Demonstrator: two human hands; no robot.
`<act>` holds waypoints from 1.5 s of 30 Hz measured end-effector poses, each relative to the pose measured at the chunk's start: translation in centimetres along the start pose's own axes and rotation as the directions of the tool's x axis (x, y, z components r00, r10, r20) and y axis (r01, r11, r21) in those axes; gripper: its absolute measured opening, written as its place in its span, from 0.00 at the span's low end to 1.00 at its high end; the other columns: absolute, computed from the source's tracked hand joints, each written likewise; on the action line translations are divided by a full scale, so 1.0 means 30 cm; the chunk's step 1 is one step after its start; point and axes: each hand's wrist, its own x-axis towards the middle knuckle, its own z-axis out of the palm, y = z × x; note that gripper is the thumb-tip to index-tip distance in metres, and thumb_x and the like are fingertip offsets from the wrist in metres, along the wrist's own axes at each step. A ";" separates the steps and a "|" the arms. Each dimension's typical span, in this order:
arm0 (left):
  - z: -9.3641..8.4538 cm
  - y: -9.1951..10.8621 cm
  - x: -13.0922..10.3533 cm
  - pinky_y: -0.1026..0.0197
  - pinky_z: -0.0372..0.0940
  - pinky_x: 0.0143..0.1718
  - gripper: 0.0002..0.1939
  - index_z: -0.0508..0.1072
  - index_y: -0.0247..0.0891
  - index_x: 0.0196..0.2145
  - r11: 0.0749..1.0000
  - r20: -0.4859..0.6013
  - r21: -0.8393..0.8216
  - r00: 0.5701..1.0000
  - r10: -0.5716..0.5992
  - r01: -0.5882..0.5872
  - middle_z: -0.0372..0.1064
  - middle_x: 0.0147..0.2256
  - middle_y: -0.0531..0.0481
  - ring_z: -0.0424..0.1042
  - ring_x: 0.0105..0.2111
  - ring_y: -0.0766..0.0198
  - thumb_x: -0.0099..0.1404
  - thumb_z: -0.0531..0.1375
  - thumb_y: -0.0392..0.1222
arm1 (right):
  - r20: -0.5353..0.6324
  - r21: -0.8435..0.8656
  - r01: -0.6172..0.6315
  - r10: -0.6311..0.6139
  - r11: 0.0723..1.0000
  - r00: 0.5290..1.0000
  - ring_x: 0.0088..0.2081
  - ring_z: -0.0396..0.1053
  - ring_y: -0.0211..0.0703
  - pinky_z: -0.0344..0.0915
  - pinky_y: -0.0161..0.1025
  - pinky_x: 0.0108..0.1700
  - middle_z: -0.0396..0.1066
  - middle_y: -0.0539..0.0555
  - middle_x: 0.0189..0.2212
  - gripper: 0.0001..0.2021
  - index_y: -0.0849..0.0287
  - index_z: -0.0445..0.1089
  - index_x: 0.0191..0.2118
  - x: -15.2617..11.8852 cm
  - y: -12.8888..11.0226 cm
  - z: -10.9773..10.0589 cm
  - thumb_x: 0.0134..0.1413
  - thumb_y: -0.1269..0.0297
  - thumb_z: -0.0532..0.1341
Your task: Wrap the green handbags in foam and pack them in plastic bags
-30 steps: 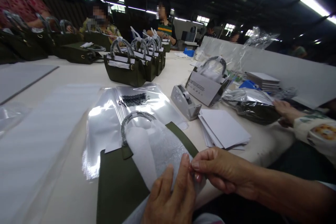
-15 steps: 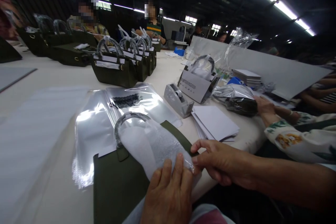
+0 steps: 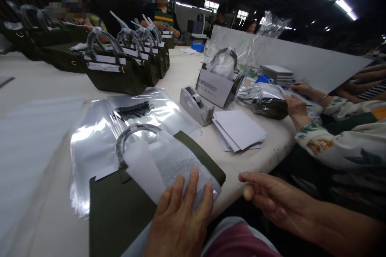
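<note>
An olive-green handbag (image 3: 117, 213) lies on the near edge of the table, its curved handle (image 3: 121, 144) wrapped in clear plastic. White foam sheet (image 3: 171, 160) covers part of the bag by the handle. My left hand (image 3: 181, 217) rests on this sheet with its fingers spread, pressing it against the bag. Off to the right, my right hand (image 3: 271, 200) is apart from the bag, its fingers loosely extended and holding nothing visible. Beyond the bag lie flat clear plastic bags (image 3: 96, 148) with a dark cord bundle (image 3: 132, 110) on top.
A tape dispenser (image 3: 197, 106) and white cards (image 3: 241, 128) lie beyond my hands. Several green handbags (image 3: 111, 74) stand at the back left. One bag with a printed card (image 3: 217, 88) stands behind the dispenser. A co-worker's hands (image 3: 297, 106) are at the right, near a plastic-wrapped bag (image 3: 265, 102).
My right hand has come away from the bag's right edge and moved right and down. My left hand stays on the foam sheet. The view has shifted slightly.
</note>
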 end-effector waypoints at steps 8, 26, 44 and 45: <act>-0.004 0.006 -0.020 0.50 0.56 0.45 0.18 0.62 0.63 0.48 0.998 0.048 0.023 0.997 0.060 -0.061 0.56 0.55 0.46 0.59 0.52 0.47 0.60 0.56 0.49 | 0.214 -0.168 0.553 -0.518 0.816 0.828 0.19 0.61 0.27 0.59 0.25 0.20 0.67 0.47 0.25 0.10 0.59 0.60 0.32 0.026 -0.028 0.005 0.53 0.58 0.59; -0.166 -0.068 -0.338 0.54 0.62 0.50 0.10 0.67 0.40 0.39 0.753 -0.119 -0.213 0.749 -0.652 0.622 0.56 0.54 0.43 0.60 0.53 0.57 0.60 0.57 0.44 | 0.790 -0.400 0.868 -0.590 -0.294 0.164 0.51 0.64 0.47 0.62 0.46 0.52 0.64 0.60 0.51 0.26 0.63 0.49 0.61 0.130 -0.046 0.437 0.57 0.71 0.49; -0.134 -0.214 -0.175 0.53 0.46 0.58 0.05 0.69 0.38 0.24 0.182 0.303 -0.719 0.538 -0.786 0.671 0.50 0.59 0.45 0.46 0.60 0.53 0.52 0.61 0.41 | 0.982 0.189 0.799 0.129 -0.572 -0.140 0.59 0.52 0.40 0.53 0.41 0.59 0.58 0.60 0.55 0.19 0.65 0.61 0.54 0.149 -0.069 0.429 0.58 0.77 0.47; -0.127 -0.214 -0.179 0.53 0.46 0.57 0.04 0.68 0.38 0.24 0.162 0.307 -0.724 0.523 -0.795 0.671 0.52 0.58 0.45 0.46 0.60 0.53 0.52 0.60 0.40 | 0.978 0.208 0.792 0.137 -0.574 -0.157 0.58 0.53 0.40 0.53 0.40 0.59 0.59 0.60 0.55 0.18 0.65 0.62 0.53 0.141 -0.072 0.432 0.59 0.75 0.46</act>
